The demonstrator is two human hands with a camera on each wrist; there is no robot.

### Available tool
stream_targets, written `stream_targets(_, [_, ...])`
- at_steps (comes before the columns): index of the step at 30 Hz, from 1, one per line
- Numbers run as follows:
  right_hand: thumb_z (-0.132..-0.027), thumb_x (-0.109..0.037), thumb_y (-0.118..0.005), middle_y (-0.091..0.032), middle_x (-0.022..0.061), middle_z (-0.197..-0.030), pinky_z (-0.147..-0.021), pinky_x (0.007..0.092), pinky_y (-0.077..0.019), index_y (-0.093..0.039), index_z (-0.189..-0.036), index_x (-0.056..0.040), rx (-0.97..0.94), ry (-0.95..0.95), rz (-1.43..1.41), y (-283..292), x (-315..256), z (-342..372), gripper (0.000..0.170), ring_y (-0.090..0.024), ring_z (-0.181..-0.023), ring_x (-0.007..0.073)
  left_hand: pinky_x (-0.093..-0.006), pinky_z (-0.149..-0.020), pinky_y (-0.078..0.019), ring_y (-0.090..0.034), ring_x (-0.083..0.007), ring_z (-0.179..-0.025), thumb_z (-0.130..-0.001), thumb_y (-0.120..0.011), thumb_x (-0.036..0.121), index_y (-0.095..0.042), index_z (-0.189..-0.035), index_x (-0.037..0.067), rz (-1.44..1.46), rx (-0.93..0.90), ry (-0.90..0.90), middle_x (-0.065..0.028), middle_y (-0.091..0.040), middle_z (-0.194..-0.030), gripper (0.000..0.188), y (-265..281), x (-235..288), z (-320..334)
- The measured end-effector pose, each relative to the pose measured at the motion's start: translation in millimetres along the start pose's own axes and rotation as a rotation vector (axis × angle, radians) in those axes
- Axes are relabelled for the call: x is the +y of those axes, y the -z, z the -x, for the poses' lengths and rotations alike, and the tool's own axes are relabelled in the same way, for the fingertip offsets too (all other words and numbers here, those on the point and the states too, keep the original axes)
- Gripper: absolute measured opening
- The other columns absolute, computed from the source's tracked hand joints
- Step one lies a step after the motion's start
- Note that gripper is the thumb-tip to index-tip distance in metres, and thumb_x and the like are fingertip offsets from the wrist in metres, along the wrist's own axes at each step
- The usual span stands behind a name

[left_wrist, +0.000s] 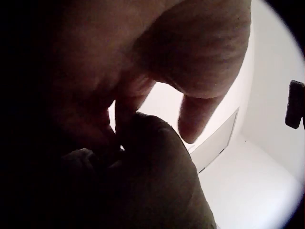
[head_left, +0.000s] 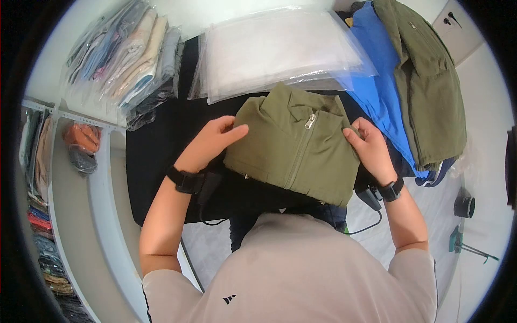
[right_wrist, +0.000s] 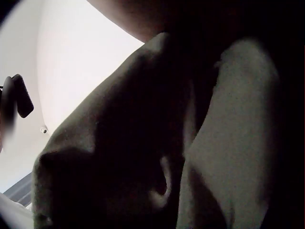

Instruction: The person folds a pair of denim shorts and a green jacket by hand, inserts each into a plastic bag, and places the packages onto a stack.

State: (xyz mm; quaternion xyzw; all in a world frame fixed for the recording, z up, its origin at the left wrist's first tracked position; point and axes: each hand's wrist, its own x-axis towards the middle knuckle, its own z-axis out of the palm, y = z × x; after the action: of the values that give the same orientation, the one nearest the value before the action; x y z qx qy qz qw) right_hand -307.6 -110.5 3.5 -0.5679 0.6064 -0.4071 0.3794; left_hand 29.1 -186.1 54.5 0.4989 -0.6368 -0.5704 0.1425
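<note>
An olive-green jacket (head_left: 291, 145) lies folded on the black table, its silver zipper pull (head_left: 310, 121) and collar facing up. My left hand (head_left: 212, 141) is at its left edge, fingers bent loosely against the cloth. In the left wrist view the thumb (left_wrist: 198, 117) stands apart from the dark cloth (left_wrist: 157, 167); the other fingers are partly in shadow. On the right side my right hand (head_left: 370, 145) pinches the jacket's edge near the collar between thumb and fingers. Olive cloth (right_wrist: 248, 119) fills much of the right wrist view, hiding the fingertips there.
Clear plastic bags (head_left: 280, 51) are stacked at the back of the black table (head_left: 156, 161). Bagged folded clothes (head_left: 129, 54) stand at the back left. A blue garment (head_left: 379, 86) and another olive garment (head_left: 431, 97) lie at the right. Shelves (head_left: 91, 183) hold more bagged clothes.
</note>
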Motion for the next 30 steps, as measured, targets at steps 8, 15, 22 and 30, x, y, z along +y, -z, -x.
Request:
stream_targets(8, [-0.092,-0.018,-0.059,-0.05,-0.0012,-0.071,-0.06,0.0222,-0.0383,-0.051,-0.087,-0.0017,-0.001,-0.096,-0.079,2,-7,9,0.019,-0.045,-0.066,0.0057,-0.0282,-0.093,-0.0411,-0.052,-0.0119,-0.106,-0.093,-0.057,0.025,-0.045,-0.128,-0.003,0.283,-0.088,-0.176,-0.0066,-0.057,-0.118,0.046,-24,-24,12])
stream_targets(15, [-0.094,-0.015,-0.055,-0.053,0.0003,-0.085,-0.07,0.0216,-0.0416,-0.049,-0.098,-0.0028,0.324,-0.001,-0.23,3,-4,85,0.014,-0.05,-0.078,0.007,-0.0287,-0.094,-0.0403,-0.051,-0.0138,-0.107,-0.096,-0.052,0.025,-0.045,-0.127,-0.004,0.193,0.124,-0.196,-0.0081,-0.056,-0.119,0.042,-41,-24,6])
stream_targets(22, [-0.083,-0.02,-0.066,-0.057,0.0087,-0.086,-0.078,0.032,-0.0438,-0.059,-0.094,-0.0009,0.1,0.29,0.058,-21,-23,112,0.023,-0.056,-0.082,0.0232,-0.0288,-0.094,-0.0402,-0.052,-0.0145,-0.106,-0.095,-0.052,0.024,-0.047,-0.126,-0.003,0.212,0.186,-0.24,-0.0088,-0.057,-0.117,0.041,-48,-32,6])
stream_targets(30, [-0.091,-0.012,-0.056,-0.053,0.0088,-0.073,-0.063,0.0286,-0.0429,-0.054,-0.089,0.0005,0.272,0.03,-0.115,-41,-9,116,0.013,-0.049,-0.066,0.0165,-0.0283,-0.09,-0.0414,-0.055,-0.0151,-0.102,-0.096,-0.05,0.022,-0.05,-0.123,-0.003,0.094,0.408,-0.391,-0.0098,-0.06,-0.114,0.036,-64,-28,40])
